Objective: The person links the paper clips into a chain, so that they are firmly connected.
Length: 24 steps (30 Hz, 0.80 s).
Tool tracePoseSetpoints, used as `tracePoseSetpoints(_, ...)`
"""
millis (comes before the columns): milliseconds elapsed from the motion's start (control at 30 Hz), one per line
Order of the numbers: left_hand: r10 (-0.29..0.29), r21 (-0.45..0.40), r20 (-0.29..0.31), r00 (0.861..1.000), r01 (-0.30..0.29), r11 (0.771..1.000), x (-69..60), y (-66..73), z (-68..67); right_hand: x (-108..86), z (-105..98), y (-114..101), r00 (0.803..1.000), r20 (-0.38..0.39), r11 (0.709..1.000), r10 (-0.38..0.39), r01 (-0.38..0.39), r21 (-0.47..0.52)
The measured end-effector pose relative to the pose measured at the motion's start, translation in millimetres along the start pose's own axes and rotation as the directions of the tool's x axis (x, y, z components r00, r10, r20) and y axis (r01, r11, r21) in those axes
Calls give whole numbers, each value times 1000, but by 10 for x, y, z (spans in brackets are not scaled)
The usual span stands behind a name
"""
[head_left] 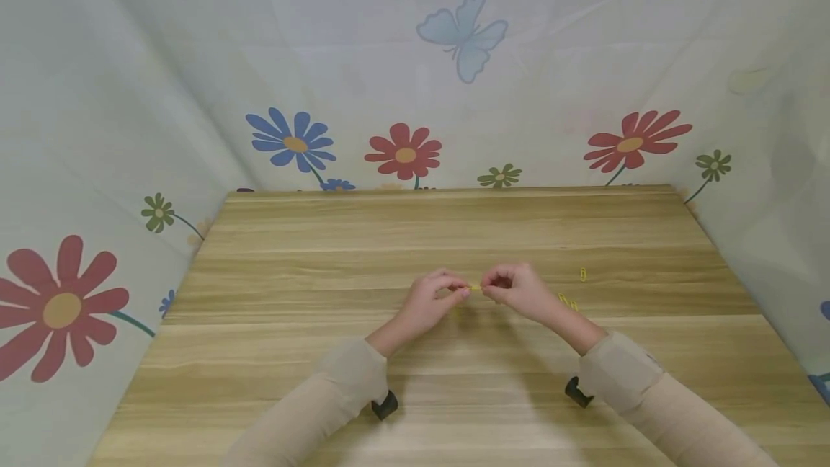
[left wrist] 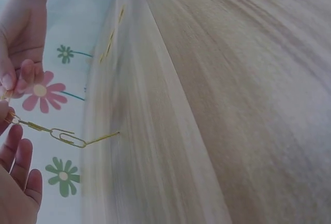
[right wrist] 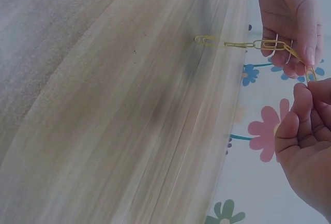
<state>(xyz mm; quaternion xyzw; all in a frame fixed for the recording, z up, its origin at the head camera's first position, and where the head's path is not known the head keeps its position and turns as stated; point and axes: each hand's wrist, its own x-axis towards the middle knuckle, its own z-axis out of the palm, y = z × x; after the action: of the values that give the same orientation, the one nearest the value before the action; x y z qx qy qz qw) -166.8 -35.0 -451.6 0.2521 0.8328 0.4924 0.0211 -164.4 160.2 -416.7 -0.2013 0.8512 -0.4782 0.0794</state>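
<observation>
A large white fabric backdrop (head_left: 363,34) surrounds the work on three sides, printed with red, blue and green flowers and one pale blue butterfly. Within it lies a wide, light-brown table with a streaked wood-grain surface (head_left: 311,236).

Two beige long sleeves reach in from the near edge: the left sleeve (head_left: 311,409) and the right sleeve (head_left: 668,402). A small greyish mark near the right cuff is too small to make out. A stubby black device (head_left: 385,405) shows below the left cuff, and another black device (head_left: 578,392) below the right.

The left hand (head_left: 431,298) pinches a clip between thumb and forefinger, its remaining fingers loosely extended. The right hand (head_left: 519,292) faces it just beside, thumb and forefinger closed on yellow wire, the other fingers bent.

The linked chain of yellow wire paper clips (right wrist: 248,44) runs from the fingertips of the left hand down toward the table; whether its far end touches the wood cannot be told. Its upper end lies between the two hands.

Smallest are the loose yellow paper clips: one single clip (head_left: 583,274) and, nearer the right wrist, a little group of clips (head_left: 573,305), all on the table to the right of the right hand.
</observation>
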Motion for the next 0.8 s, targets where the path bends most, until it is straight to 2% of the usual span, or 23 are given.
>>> tracePoseSetpoints(167, 7, 1, 11, 1000, -7, 1000, 8, -9, 6, -29, -4, 40, 999, 50, 1000, 2, -3, 14)
tracePoseSetpoints(267, 0, 5, 12, 1000, 0, 1000, 9, -13, 6, -65, -34, 83, 999, 43, 1000, -25, 25, 6)
tracePoseSetpoints(400, -26, 7, 2, 1000, 26, 1000, 0, -18, -2, -147, -127, 166, 1000, 23, 999, -17, 18, -40)
tracePoseSetpoints(567, -44, 6, -1, 999, 44, 999, -17, -19, -20, -283, -300, 283, 998, 55, 993, 32, -25, -118)
tracePoseSetpoints(800, -50, -8, 1, 999, 50, 999, -22, -23, -20, -507, -516, 517, 995, 81, 966, 53, -31, -258)
